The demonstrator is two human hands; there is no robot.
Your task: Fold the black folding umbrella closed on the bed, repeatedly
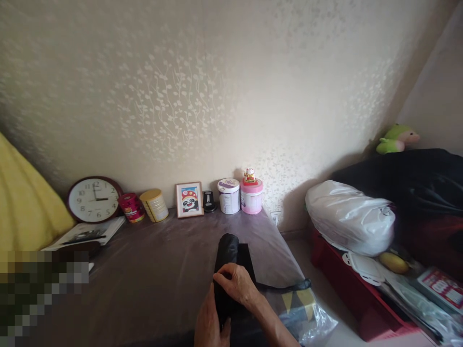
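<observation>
A black rolled bundle (pixel 227 248) with a rounded far end lies on the table, pointing toward the wall. Its kind cannot be made out. A flat black piece (pixel 248 262) shows along its right side. My left hand (pixel 209 318) wraps around the near left of the bundle, with the thumb toward the right. Over the top reaches my right hand (pixel 237 284), thumb and finger pinched at the bundle's left edge. A black strip (pixel 285 287) runs off to the right, over a clear plastic package (pixel 304 313) with yellow triangles.
Along the wall stand a clock (pixel 94 200), several tins, including a yellow one (pixel 155 206), and a framed panda picture (pixel 189 200). Papers (pixel 112 229) lie at the left. Right of the grey-covered table (pixel 155 270), a red box (pixel 347 289) holds a white bag (pixel 350 217).
</observation>
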